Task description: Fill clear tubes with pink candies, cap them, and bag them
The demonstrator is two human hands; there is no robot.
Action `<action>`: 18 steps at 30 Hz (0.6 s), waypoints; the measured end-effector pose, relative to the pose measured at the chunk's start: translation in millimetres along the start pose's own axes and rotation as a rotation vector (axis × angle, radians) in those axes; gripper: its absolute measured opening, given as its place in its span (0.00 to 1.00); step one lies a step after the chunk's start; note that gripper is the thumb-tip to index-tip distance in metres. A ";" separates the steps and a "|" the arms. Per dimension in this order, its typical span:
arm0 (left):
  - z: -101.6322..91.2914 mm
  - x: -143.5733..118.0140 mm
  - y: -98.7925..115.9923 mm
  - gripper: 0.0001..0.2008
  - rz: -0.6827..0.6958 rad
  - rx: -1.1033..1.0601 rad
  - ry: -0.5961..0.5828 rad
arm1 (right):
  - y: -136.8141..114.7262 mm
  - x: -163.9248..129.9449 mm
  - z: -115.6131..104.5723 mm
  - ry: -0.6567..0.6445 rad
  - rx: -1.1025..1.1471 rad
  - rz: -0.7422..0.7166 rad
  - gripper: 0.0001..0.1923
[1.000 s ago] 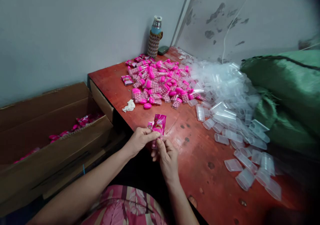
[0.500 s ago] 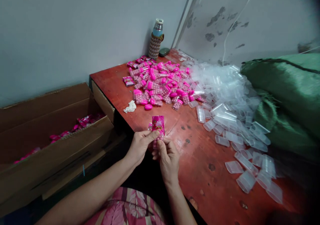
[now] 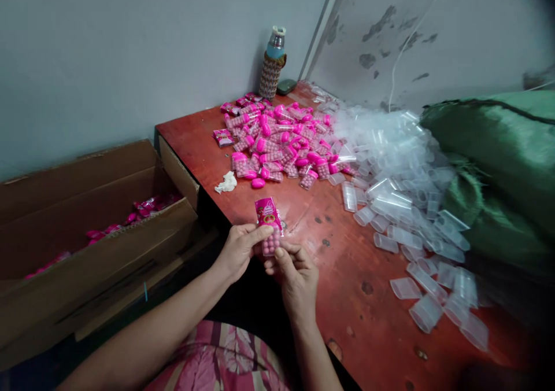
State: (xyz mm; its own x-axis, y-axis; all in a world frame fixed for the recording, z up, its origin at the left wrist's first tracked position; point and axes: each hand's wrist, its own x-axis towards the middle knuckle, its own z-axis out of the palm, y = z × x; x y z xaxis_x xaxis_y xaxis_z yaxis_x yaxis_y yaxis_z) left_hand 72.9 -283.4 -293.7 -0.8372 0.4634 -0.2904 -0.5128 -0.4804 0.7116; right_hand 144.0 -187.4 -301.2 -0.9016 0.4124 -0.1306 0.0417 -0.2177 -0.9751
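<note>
Above the near table edge, a small clear container of pink candy balls (image 3: 271,244) is held between both hands. A pink printed wrapper (image 3: 266,210) sticks up from its far end; whether it fully encloses the container I cannot tell. My left hand (image 3: 237,251) grips the left side, thumb across the front. My right hand (image 3: 300,275) pinches the lower end between thumb and fingers. Beyond the hands lies a heap of candy-filled containers with pink caps (image 3: 277,145). A single pink cap (image 3: 258,183) lies at the heap's near side.
Empty clear containers (image 3: 403,200) spread over the right of the red table (image 3: 342,264), beside a green sack (image 3: 503,165). A cardboard box (image 3: 108,252) with pink packs stands at left. A bottle in a knitted sleeve (image 3: 271,73) and crumpled white tissue (image 3: 226,183) are on the table.
The wrapper's top has tilted to the left, and more of the candy balls shows between the hands. My right hand has shifted slightly right and down. Both hands keep their hold.
</note>
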 end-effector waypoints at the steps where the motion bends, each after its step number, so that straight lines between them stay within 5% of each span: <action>1: -1.0 0.2 0.1 0.10 -0.020 0.004 -0.018 | -0.9 -0.5 0.8 0.010 -0.016 -0.013 0.10; 13: -5.1 -10.6 -6.6 0.11 -0.106 0.020 -0.161 | 10.4 9.7 6.3 0.041 0.095 0.038 0.09; 16: -10.8 -15.4 10.8 0.11 -0.015 -0.039 -0.061 | 4.9 11.6 11.7 -0.008 0.096 0.032 0.09; 18: -20.6 -17.5 32.8 0.12 0.183 -0.121 0.079 | 0.6 12.7 12.1 -0.022 0.093 0.007 0.09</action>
State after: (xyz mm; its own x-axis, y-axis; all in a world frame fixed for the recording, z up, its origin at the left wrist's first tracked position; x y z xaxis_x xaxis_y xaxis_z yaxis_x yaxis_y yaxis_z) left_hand 66.8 -322.6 -278.5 -0.9281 0.3031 -0.2162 -0.3662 -0.6387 0.6767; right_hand 127.4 -193.1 -301.3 -0.9107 0.3911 -0.1328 0.0092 -0.3022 -0.9532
